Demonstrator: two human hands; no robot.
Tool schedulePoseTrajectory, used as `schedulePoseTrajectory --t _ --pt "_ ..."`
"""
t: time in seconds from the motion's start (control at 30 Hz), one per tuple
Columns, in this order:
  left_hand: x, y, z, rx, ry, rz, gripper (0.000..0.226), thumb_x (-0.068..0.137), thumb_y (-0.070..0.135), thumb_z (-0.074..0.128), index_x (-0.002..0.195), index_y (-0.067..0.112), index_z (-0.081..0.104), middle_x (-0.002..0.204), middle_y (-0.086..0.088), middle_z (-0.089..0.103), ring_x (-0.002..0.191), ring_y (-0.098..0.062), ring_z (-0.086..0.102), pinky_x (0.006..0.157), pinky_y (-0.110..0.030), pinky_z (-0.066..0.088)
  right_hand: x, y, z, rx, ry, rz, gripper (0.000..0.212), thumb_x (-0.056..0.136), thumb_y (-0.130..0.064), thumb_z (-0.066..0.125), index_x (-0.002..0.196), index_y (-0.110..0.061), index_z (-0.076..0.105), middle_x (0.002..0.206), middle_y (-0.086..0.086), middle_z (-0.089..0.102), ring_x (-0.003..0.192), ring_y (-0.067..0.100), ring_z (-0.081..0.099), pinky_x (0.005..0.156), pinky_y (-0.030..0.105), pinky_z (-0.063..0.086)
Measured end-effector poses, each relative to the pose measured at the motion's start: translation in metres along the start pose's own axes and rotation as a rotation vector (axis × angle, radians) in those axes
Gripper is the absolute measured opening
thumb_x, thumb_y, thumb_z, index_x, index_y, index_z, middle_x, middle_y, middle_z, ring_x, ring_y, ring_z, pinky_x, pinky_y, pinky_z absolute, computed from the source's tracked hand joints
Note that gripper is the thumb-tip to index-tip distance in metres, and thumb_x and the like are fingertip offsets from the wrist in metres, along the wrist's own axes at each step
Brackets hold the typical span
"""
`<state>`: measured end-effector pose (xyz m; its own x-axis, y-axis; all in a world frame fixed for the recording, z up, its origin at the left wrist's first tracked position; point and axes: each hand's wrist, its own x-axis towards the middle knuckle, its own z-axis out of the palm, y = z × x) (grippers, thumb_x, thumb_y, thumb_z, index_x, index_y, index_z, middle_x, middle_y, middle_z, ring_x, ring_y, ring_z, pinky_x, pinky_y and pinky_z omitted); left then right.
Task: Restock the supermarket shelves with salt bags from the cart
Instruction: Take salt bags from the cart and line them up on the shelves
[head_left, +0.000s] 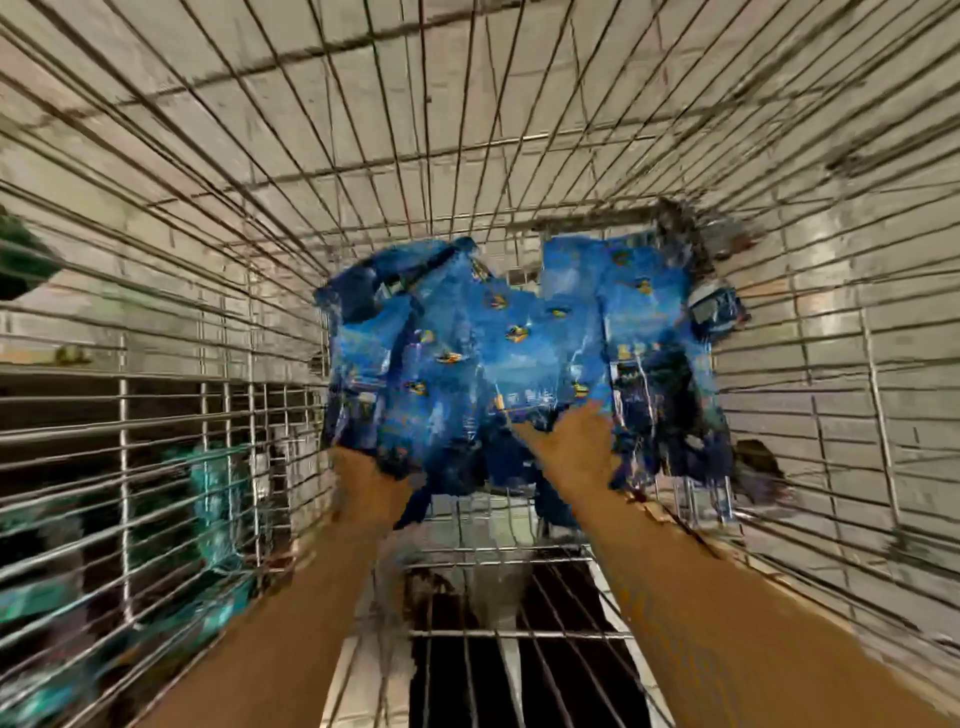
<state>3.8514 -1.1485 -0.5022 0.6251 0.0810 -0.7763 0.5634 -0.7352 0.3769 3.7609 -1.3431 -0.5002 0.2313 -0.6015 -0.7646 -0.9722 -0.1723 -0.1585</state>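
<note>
head view blurred, both hands' fingers hidden behind salt bags (498, 358)

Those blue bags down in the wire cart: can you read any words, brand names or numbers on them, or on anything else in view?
No text can be read anywhere in this head view.
Blue salt bags: small yellow emblems and pale patches show, but the print is too blurred to read.
Pale label at the bags' right edge: blurred, unreadable.
Wire cart: no sign or tag visible.
</note>
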Motion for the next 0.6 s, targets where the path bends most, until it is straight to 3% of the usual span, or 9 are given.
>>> schedulePoseTrajectory --t 0.03,0.07,0.1,0.2,0.27,0.33,0.43,0.5,0.6 --pt "0.002 -0.006 0.003 0.051 0.014 -0.022 0.053 0.085 0.014 0.076 0.129 0.023 0.046 0.122 -0.001 0.063 0.112 0.001 0.059 0.078 -0.016 0.051 0.000 0.000 0.006 0.019 0.046 0.037 0.114 0.077 -0.065 0.070 0.151 0.004 0.019 0.154 0.022 0.032 0.141 0.036 0.035 0.108 0.052 0.035" --pt "0.003 -0.012 0.006 0.028 0.040 -0.050 0.068 0.083 0.013 0.078 0.138 0.008 0.037 0.134 -0.016 0.055 0.123 -0.024 0.056 0.081 -0.024 0.055 0.001 0.001 0.012 0.053 0.081 0.064 0.117 0.073 -0.065 0.074 0.150 0.002 0.019 0.152 0.021 0.035 0.140 0.036 0.036 0.108 0.053 0.033" --pt "0.004 -0.018 0.009 0.051 0.073 -0.073 0.080 0.076 0.015 0.084 0.137 0.003 0.033 0.134 -0.021 0.054 0.121 -0.036 0.055 0.086 -0.031 0.055 0.002 0.002 0.015 0.099 0.091 0.084 0.119 0.069 -0.065 0.077 0.150 0.000 0.019 0.151 0.019 0.038 0.139 0.035 0.038 0.109 0.053 0.032" --pt "0.012 -0.024 0.011 0.165 0.085 -0.030 0.097 0.056 0.026 0.096 0.131 0.007 0.039 0.127 -0.013 0.063 0.113 -0.032 0.060 0.093 -0.037 0.048 0.007 0.008 0.024 0.238 0.034 0.092 0.118 0.066 -0.064 0.080 0.150 -0.004 0.022 0.148 0.015 0.045 0.135 0.033 0.045 0.110 0.050 0.033" --pt "0.019 -0.025 0.009 0.199 0.029 -0.029 0.100 0.051 0.035 0.097 0.133 0.009 0.046 0.126 -0.010 0.065 0.113 -0.030 0.062 0.098 -0.040 0.050 0.010 0.012 0.026 0.343 0.012 0.069 0.096 0.064 -0.059 0.084 0.135 -0.007 0.045 0.133 0.013 0.059 0.120 0.032 0.057 0.098 0.044 0.046" --pt "0.022 -0.029 0.008 0.174 -0.036 -0.043 0.094 0.048 0.040 0.097 0.128 0.014 0.056 0.124 -0.007 0.067 0.109 -0.025 0.063 0.096 -0.040 0.052 0.011 0.014 0.027 0.450 -0.019 0.059 0.081 0.062 -0.053 0.088 0.123 -0.010 0.056 0.124 0.010 0.065 0.112 0.031 0.061 0.094 0.042 0.052" --pt "0.017 -0.028 0.011 0.100 -0.083 -0.065 0.086 0.051 0.032 0.098 0.125 0.014 0.059 0.119 -0.005 0.067 0.105 -0.022 0.063 0.094 -0.033 0.050 0.011 0.016 0.029 0.503 -0.069 0.067 0.086 0.063 -0.042 0.090 0.133 -0.007 0.054 0.131 0.011 0.062 0.120 0.031 0.058 0.100 0.047 0.049" --pt "0.012 -0.024 0.013 0.058 -0.108 -0.081 0.075 0.052 0.027 0.097 0.116 0.017 0.060 0.108 -0.003 0.067 0.093 -0.019 0.063 0.085 -0.027 0.051 0.009 0.019 0.028 0.512 -0.088 0.053 0.070 0.063 -0.029 0.092 0.121 -0.006 0.059 0.117 0.010 0.067 0.109 0.029 0.063 0.092 0.041 0.053" --pt "-0.002 -0.012 0.013 0.014 -0.165 -0.090 0.060 0.056 0.024 0.096 0.102 0.022 0.057 0.096 0.003 0.063 0.072 -0.009 0.057 0.064 -0.017 0.045 -0.003 0.026 0.019 0.578 -0.170 0.016 0.046 0.063 -0.010 0.092 0.099 -0.011 0.062 0.089 -0.001 0.069 0.078 0.015 0.064 0.065 0.021 0.052"
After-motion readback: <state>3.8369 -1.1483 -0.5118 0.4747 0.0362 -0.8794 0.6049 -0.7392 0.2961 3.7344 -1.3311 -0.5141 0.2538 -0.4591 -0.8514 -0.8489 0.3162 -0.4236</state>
